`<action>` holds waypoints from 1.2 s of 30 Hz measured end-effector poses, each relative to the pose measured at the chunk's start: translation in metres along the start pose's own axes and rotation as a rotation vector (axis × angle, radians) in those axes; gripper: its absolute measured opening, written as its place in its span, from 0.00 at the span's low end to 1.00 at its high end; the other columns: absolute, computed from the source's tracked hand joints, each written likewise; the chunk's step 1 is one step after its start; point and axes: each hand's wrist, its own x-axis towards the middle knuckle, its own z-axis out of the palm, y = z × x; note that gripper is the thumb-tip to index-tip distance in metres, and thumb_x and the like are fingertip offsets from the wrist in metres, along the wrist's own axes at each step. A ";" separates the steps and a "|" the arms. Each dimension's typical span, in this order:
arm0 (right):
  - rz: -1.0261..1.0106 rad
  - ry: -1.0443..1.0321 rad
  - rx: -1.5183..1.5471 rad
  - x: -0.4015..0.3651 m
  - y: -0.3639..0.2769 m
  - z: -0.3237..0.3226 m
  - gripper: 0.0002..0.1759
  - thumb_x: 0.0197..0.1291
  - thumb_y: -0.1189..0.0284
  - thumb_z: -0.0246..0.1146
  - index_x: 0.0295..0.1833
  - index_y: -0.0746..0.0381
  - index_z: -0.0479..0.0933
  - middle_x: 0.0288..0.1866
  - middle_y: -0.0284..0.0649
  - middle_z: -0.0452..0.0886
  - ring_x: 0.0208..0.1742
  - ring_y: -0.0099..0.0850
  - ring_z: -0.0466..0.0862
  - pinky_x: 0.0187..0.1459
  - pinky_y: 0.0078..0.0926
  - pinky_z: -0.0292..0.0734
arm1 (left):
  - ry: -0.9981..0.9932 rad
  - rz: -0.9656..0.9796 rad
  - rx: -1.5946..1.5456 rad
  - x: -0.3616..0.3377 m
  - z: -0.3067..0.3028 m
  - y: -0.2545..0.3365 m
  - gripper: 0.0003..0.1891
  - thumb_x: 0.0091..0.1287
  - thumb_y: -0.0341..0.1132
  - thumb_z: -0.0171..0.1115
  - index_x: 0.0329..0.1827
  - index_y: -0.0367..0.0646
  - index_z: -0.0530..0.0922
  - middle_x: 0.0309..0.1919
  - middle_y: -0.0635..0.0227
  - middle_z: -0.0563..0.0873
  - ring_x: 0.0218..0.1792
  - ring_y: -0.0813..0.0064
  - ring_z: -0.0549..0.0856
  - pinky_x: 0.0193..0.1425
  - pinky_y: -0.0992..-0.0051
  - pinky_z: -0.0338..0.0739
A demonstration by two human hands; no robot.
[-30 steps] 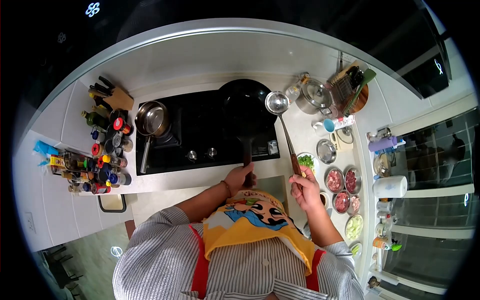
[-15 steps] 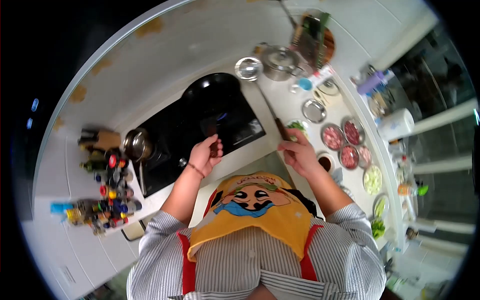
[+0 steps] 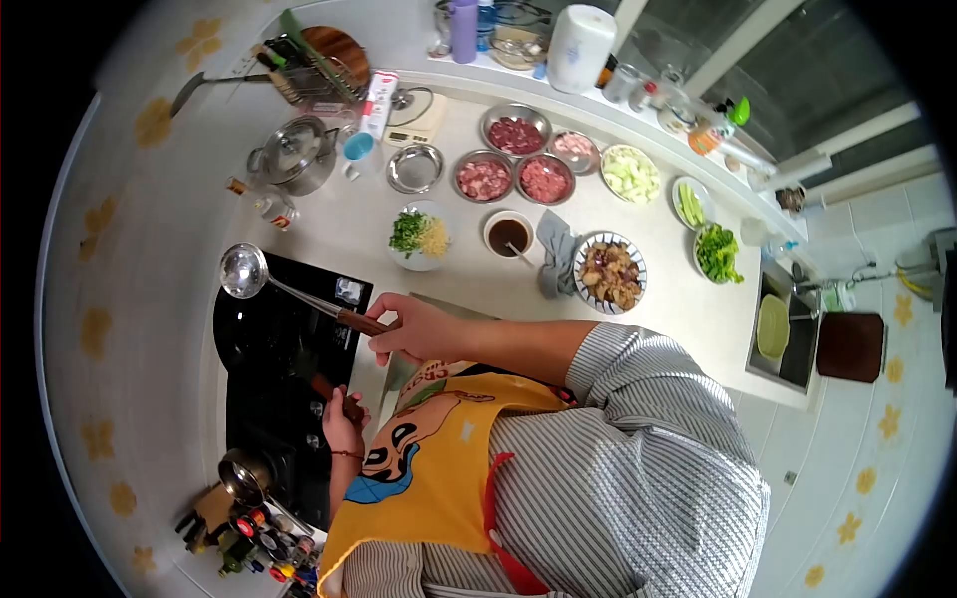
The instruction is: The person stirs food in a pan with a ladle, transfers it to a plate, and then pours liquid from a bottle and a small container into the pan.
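Note:
My right hand [image 3: 424,331] is closed round the wooden handle of a metal ladle [image 3: 243,270], whose bowl hangs over the edge of the black stove [image 3: 261,399]. Lower down, my left hand [image 3: 344,427] grips the brown handle of a dark utensil [image 3: 321,387], whose far end blends into the black stove and cannot be made out. Beside the stove, a plate of chopped greens and garlic [image 3: 419,235] and a bowl of dark sauce [image 3: 506,234] with a spoon stand on the counter.
Bowls of raw meat [image 3: 515,135], cut vegetables [image 3: 631,174] and browned chunks [image 3: 610,274] stand on the counter near a grey cloth [image 3: 556,254]. A lidded pot [image 3: 298,157] and bottle [image 3: 271,207] are behind. A saucepan [image 3: 245,476] and condiment bottles [image 3: 269,543] are at lower left.
The view has swung toward the right side of the counter, bringing the sink and browned chunks into sight. Both hands keep their grips; the ladle now points across the stove's end.

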 end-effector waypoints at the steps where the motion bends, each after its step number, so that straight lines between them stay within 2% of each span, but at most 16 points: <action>1: -0.002 0.016 0.012 -0.007 0.001 -0.002 0.22 0.66 0.70 0.69 0.61 0.62 0.70 0.30 0.38 0.87 0.16 0.22 0.71 0.20 0.23 0.64 | -0.011 -0.010 0.014 -0.002 0.000 0.000 0.24 0.77 0.55 0.61 0.63 0.45 0.78 0.40 0.68 0.86 0.30 0.74 0.81 0.33 0.74 0.75; 3: 0.017 0.084 -0.063 -0.020 0.002 -0.007 0.22 0.71 0.63 0.67 0.63 0.61 0.72 0.32 0.36 0.87 0.18 0.18 0.70 0.20 0.19 0.63 | 0.014 -0.060 -0.091 -0.007 0.000 0.000 0.25 0.77 0.57 0.60 0.63 0.46 0.78 0.41 0.68 0.86 0.32 0.73 0.81 0.36 0.73 0.76; 7: -0.078 0.236 -0.115 -0.060 0.020 -0.025 0.22 0.74 0.60 0.65 0.65 0.61 0.75 0.30 0.32 0.85 0.20 0.15 0.70 0.21 0.18 0.64 | -0.125 -0.194 -0.141 -0.005 -0.023 -0.015 0.28 0.75 0.63 0.58 0.65 0.51 0.76 0.45 0.69 0.84 0.35 0.71 0.79 0.39 0.71 0.74; 9: -0.125 0.318 -0.214 -0.089 0.034 -0.045 0.15 0.73 0.61 0.65 0.52 0.62 0.82 0.30 0.30 0.85 0.31 0.17 0.79 0.33 0.21 0.73 | -0.163 -0.215 -0.154 -0.014 -0.024 -0.011 0.30 0.74 0.64 0.57 0.65 0.51 0.75 0.45 0.69 0.84 0.34 0.72 0.79 0.39 0.71 0.74; 11: -0.167 0.481 -0.244 -0.132 0.045 -0.069 0.13 0.73 0.63 0.66 0.49 0.63 0.84 0.28 0.29 0.83 0.32 0.17 0.78 0.32 0.22 0.72 | -0.194 -0.223 -0.179 -0.020 -0.020 -0.010 0.31 0.74 0.66 0.57 0.66 0.51 0.75 0.46 0.70 0.84 0.34 0.72 0.78 0.38 0.72 0.74; 13: -0.273 0.641 -0.373 -0.178 0.083 -0.116 0.16 0.73 0.64 0.67 0.59 0.61 0.81 0.31 0.26 0.81 0.27 0.13 0.73 0.27 0.16 0.66 | -0.223 -0.146 -0.131 -0.026 -0.020 -0.006 0.32 0.73 0.68 0.56 0.65 0.52 0.76 0.46 0.71 0.85 0.33 0.73 0.80 0.38 0.73 0.75; 15: -0.316 0.834 -0.469 -0.240 0.109 -0.157 0.17 0.70 0.68 0.69 0.60 0.62 0.81 0.34 0.29 0.83 0.31 0.16 0.76 0.31 0.19 0.72 | -0.135 -0.115 -0.090 -0.033 -0.015 -0.011 0.31 0.72 0.68 0.57 0.63 0.53 0.78 0.45 0.71 0.87 0.31 0.74 0.83 0.37 0.74 0.77; 17: -0.321 1.059 -0.888 -0.304 0.115 -0.190 0.18 0.68 0.68 0.70 0.59 0.62 0.79 0.36 0.40 0.86 0.32 0.27 0.83 0.38 0.28 0.80 | -0.092 -0.078 -0.078 -0.024 -0.021 -0.021 0.29 0.73 0.67 0.56 0.61 0.55 0.79 0.44 0.71 0.89 0.31 0.75 0.86 0.37 0.75 0.79; 19: -0.220 1.154 -1.000 -0.366 0.137 -0.233 0.20 0.67 0.68 0.70 0.61 0.60 0.78 0.37 0.45 0.86 0.33 0.38 0.86 0.39 0.32 0.82 | -0.048 -0.049 -0.092 -0.025 -0.013 -0.027 0.29 0.73 0.69 0.56 0.60 0.55 0.80 0.45 0.71 0.90 0.31 0.75 0.86 0.36 0.74 0.80; 21: -0.200 1.169 -1.124 -0.417 0.157 -0.271 0.19 0.67 0.68 0.70 0.60 0.60 0.78 0.39 0.49 0.86 0.36 0.46 0.87 0.40 0.36 0.83 | 0.016 -0.042 -0.128 -0.028 0.003 -0.029 0.32 0.71 0.71 0.54 0.61 0.55 0.79 0.45 0.71 0.90 0.30 0.75 0.86 0.36 0.73 0.80; 25: -0.110 1.088 -1.215 -0.473 0.195 -0.336 0.18 0.68 0.70 0.69 0.60 0.61 0.78 0.42 0.50 0.86 0.39 0.46 0.88 0.43 0.34 0.84 | 0.138 0.025 -0.251 -0.035 0.029 -0.046 0.45 0.65 0.81 0.50 0.67 0.51 0.76 0.49 0.69 0.88 0.35 0.71 0.85 0.40 0.71 0.80; 27: -0.157 1.028 -1.247 -0.482 0.208 -0.362 0.19 0.66 0.69 0.70 0.61 0.58 0.79 0.42 0.50 0.87 0.41 0.50 0.88 0.43 0.40 0.84 | 0.205 0.047 -0.262 -0.045 0.039 -0.062 0.51 0.64 0.83 0.46 0.74 0.47 0.70 0.54 0.68 0.85 0.37 0.69 0.83 0.40 0.70 0.77; 30: -0.129 0.991 -1.183 -0.481 0.235 -0.393 0.18 0.66 0.68 0.70 0.60 0.57 0.79 0.46 0.49 0.87 0.44 0.51 0.88 0.46 0.41 0.84 | 0.274 0.000 -0.233 -0.074 0.043 -0.090 0.54 0.65 0.83 0.44 0.79 0.44 0.64 0.54 0.66 0.84 0.38 0.68 0.82 0.42 0.68 0.75; 34: -0.028 0.946 -1.161 -0.466 0.246 -0.418 0.18 0.65 0.69 0.70 0.58 0.58 0.79 0.48 0.49 0.85 0.48 0.51 0.85 0.51 0.43 0.82 | 0.325 -0.108 -0.162 -0.114 0.027 -0.142 0.52 0.68 0.81 0.42 0.79 0.44 0.64 0.56 0.65 0.83 0.39 0.70 0.80 0.43 0.68 0.74; 35: -0.198 0.903 -1.270 -0.460 0.269 -0.441 0.17 0.64 0.70 0.70 0.57 0.59 0.81 0.45 0.48 0.84 0.47 0.51 0.85 0.50 0.43 0.81 | 0.377 -0.119 -0.158 -0.122 0.018 -0.159 0.51 0.69 0.81 0.41 0.79 0.44 0.65 0.56 0.64 0.83 0.40 0.70 0.80 0.43 0.68 0.74; 36: -0.230 0.902 -1.231 -0.456 0.277 -0.445 0.16 0.64 0.70 0.69 0.56 0.60 0.82 0.44 0.48 0.85 0.45 0.50 0.85 0.48 0.44 0.81 | 0.394 -0.110 -0.063 -0.138 0.018 -0.171 0.49 0.71 0.79 0.40 0.79 0.45 0.67 0.59 0.63 0.84 0.41 0.70 0.80 0.46 0.67 0.75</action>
